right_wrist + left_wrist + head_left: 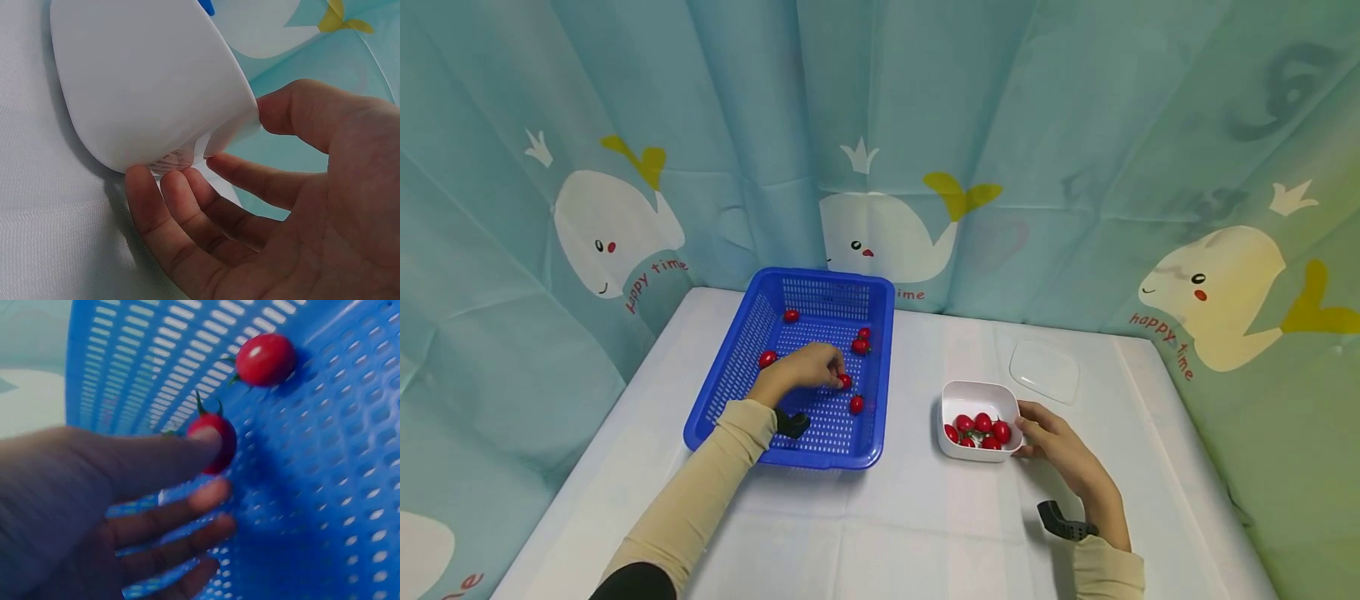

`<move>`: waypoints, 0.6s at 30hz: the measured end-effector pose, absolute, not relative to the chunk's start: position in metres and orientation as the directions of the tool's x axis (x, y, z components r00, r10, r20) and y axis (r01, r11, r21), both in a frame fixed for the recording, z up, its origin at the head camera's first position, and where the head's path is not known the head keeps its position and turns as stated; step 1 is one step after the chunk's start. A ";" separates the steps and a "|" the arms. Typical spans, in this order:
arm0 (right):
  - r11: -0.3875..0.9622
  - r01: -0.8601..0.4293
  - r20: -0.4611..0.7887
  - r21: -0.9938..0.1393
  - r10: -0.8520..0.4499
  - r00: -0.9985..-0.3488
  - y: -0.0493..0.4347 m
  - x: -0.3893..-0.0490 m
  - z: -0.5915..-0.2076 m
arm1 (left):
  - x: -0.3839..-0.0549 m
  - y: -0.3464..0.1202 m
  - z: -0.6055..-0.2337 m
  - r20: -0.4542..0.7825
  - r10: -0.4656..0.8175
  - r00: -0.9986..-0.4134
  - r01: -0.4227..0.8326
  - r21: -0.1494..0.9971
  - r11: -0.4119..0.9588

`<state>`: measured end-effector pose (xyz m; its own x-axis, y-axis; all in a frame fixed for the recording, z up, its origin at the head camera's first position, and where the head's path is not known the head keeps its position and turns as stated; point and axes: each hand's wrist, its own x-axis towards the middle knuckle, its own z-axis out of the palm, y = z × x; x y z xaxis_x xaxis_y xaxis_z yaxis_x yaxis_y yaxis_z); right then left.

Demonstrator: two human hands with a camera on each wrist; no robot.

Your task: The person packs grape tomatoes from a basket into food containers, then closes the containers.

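Note:
Inside the blue perforated plastic basket (883,367), my left hand (805,368) pinches a red cherry tomato (229,447) with a green stalk. The thumb lies across the tomato in the left wrist view, with the other fingers spread below. Another cherry tomato (266,360) lies close by on the basket floor. My right hand (1063,446) holds the right side of a small white square container (973,454), thumb at the rim and fingers against its lower wall. Several cherry tomatoes (983,423) are gathered in that container.
More cherry tomatoes are scattered in the basket, one at the back (792,316) and one by the left wall (767,358). A clear lid (1045,371) lies behind the white container. A whale-print curtain (880,100) hangs behind the white-covered table (895,542).

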<state>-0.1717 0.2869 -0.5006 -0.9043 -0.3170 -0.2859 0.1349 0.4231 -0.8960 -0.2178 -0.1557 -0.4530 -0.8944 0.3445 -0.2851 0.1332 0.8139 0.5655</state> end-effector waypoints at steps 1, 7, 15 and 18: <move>0.422 0.134 -0.285 -0.897 -0.317 -0.905 0.287 -0.172 -0.501 | -0.218 -0.156 -0.453 -0.268 0.346 -0.899 0.142 0.569 0.810; 0.421 0.135 -0.284 -0.897 -0.314 -0.906 0.287 -0.171 -0.502 | -0.221 -0.153 -0.450 -0.185 0.358 -0.915 0.203 0.555 0.806; 0.444 0.133 -0.290 -0.886 -0.307 -0.906 0.286 -0.171 -0.501 | -0.209 -0.153 -0.435 -0.133 0.315 -0.940 0.191 0.560 0.806; 0.439 0.135 -0.289 -0.888 -0.306 -0.907 0.286 -0.171 -0.501 | -0.202 -0.152 -0.430 -0.102 0.308 -0.946 0.197 0.573 0.795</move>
<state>-0.1711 0.2858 -0.5008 -0.9070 -0.3059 -0.2894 0.1353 0.4391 -0.8882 -0.2024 -0.1519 -0.4302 -0.9459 0.3080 -0.1019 0.1971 0.7952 0.5734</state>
